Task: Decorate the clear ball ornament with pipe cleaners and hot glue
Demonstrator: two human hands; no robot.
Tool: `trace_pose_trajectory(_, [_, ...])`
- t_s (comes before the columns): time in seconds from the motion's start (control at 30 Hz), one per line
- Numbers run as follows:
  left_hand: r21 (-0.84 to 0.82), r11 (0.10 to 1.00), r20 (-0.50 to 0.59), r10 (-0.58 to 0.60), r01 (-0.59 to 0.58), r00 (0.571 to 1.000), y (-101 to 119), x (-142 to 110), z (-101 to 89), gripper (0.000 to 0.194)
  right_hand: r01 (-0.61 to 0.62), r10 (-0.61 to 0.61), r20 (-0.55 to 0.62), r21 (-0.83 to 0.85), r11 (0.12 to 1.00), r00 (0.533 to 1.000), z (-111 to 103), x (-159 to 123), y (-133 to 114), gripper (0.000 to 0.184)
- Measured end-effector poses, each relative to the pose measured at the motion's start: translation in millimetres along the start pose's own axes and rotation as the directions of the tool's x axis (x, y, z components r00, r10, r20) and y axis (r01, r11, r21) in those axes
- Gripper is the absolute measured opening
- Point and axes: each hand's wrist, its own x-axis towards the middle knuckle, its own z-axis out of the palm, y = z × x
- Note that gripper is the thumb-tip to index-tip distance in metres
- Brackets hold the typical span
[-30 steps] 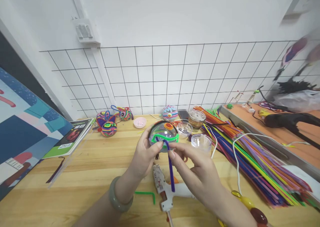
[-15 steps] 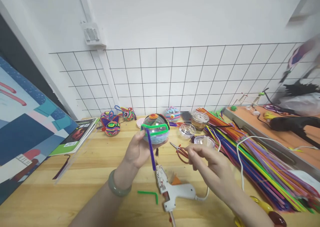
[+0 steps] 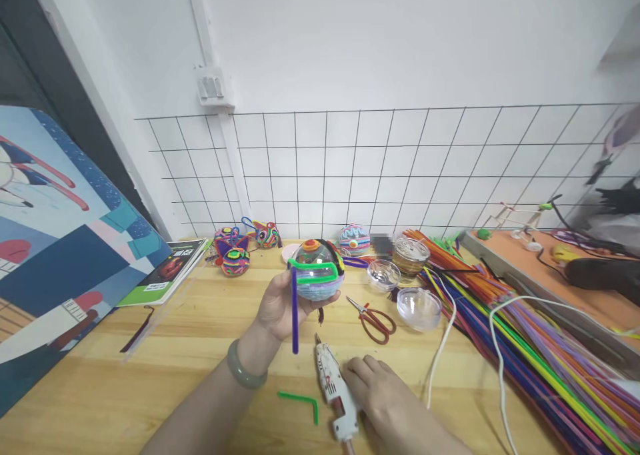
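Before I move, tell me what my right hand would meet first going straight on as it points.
Most likely the glue gun: the fingers of your right hand aim at its body and may already touch it, though depth is unclear.

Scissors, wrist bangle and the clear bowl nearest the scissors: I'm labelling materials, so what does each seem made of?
Scissors: silvery metal blades; smooth reddish-brown handles, probably plastic-coated.
Bangle: perhaps polished stone or glass, as its grey-green band has a soft sheen.
Clear bowl: glossy, see-through plastic or glass; the look doesn't settle which.
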Motion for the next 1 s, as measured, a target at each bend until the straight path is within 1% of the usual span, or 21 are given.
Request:
trace_pose_trajectory(0.07, [-0.009, 1.000, -0.013, 0.009, -0.009, 1.000, -0.4, 2.3, -3.1, 0.054, -0.040, 0.042, -0.028, 0.062, 0.997, 0.999, -9.3, -2.7, 2.2, 0.031])
trace_pose_trajectory(0.13, [-0.028, 0.999, -0.038, 0.029, -0.030, 0.999, -0.6, 5.1, -6.4, 0.048, -0.056, 0.068, -0.059, 0.187, 0.981, 0.996, -24.5, -7.7, 5.3, 0.035])
trace_pose_trajectory(0.17, [-0.039, 0.998, -0.050, 0.038, -0.040, 0.998, -0.8, 6.5, -8.1, 0.046, -0.042, 0.063, -0.077, 0.257, 0.966, 0.995, -31.9, -10.5, 7.8, 0.037])
trace_pose_trajectory(0.23, [-0.059, 0.997, -0.068, 0.045, -0.049, 0.997, -1.8, 9.2, -11.6, 0.045, 0.035, 0.030, -0.187, 0.338, 0.941, 0.982, -42.5, -15.6, 14.6, 0.033])
trace_pose_trajectory(0.27, [-0.066, 0.996, -0.076, 0.046, -0.051, 0.996, -2.8, 10.3, -13.1, 0.045, 0.077, 0.020, -0.266, 0.351, 0.933, 0.964, -45.2, -17.9, 18.4, 0.030])
trace_pose_trajectory(0.33, [-0.075, 0.996, -0.080, 0.037, -0.043, 0.996, -6.5, 12.2, -15.4, 0.044, 0.124, 0.049, -0.433, 0.362, 0.924, 0.900, -46.8, -21.5, 24.5, 0.026])
trace_pose_trajectory(0.37, [-0.073, 0.997, -0.075, 0.030, -0.036, 0.997, -9.1, 12.9, -16.0, 0.042, 0.122, 0.086, -0.492, 0.375, 0.919, 0.866, -47.0, -23.0, 25.9, 0.024])
trace_pose_trajectory(0.4, [-0.066, 0.997, -0.066, 0.023, -0.027, 0.998, -12.3, 13.4, -16.1, 0.040, 0.106, 0.130, -0.517, 0.402, 0.910, 0.846, -47.6, -24.4, 25.9, 0.022])
trace_pose_trajectory(0.43, [-0.055, 0.998, -0.053, 0.012, -0.015, 0.999, -15.7, 13.7, -15.7, 0.040, 0.091, 0.170, -0.529, 0.432, 0.897, 0.831, -48.9, -25.5, 24.6, 0.019])
trace_pose_trajectory(0.47, [-0.041, 0.999, -0.038, 0.000, -0.002, 0.999, -19.4, 13.9, -14.9, 0.040, 0.084, 0.186, -0.510, 0.461, 0.884, 0.840, -50.9, -26.5, 22.2, 0.018])
trace_pose_trajectory(0.5, [-0.027, 1.000, -0.025, -0.008, 0.007, 1.000, -23.2, 13.9, -13.9, 0.042, 0.082, 0.202, -0.509, 0.481, 0.873, 0.837, -53.6, -27.3, 19.3, 0.017])
trace_pose_trajectory(0.6, [0.000, 1.000, 0.001, -0.022, 0.022, 1.000, -33.3, 13.3, -10.5, 0.046, 0.104, 0.210, -0.546, 0.487, 0.867, 0.811, -61.1, -28.5, 11.7, 0.018])
trace_pose_trajectory(0.7, [0.026, 0.999, 0.033, -0.039, 0.038, 0.999, -40.1, 13.2, -9.4, 0.049, 0.107, 0.211, -0.531, 0.506, 0.856, 0.821, -63.9, -29.4, 9.8, 0.023])
trace_pose_trajectory(0.83, [0.069, 0.997, 0.086, -0.046, 0.041, 0.995, -44.5, 14.6, -11.1, 0.052, 0.099, 0.214, -0.518, 0.511, 0.854, 0.828, -64.4, -31.2, 10.4, 0.021])
trace_pose_trajectory(1.0, [0.108, 0.994, 0.086, -0.044, 0.034, 0.995, -46.4, 15.1, -10.4, 0.054, 0.074, 0.204, -0.522, 0.463, 0.883, 0.828, -67.4, -31.5, 8.6, 0.020])
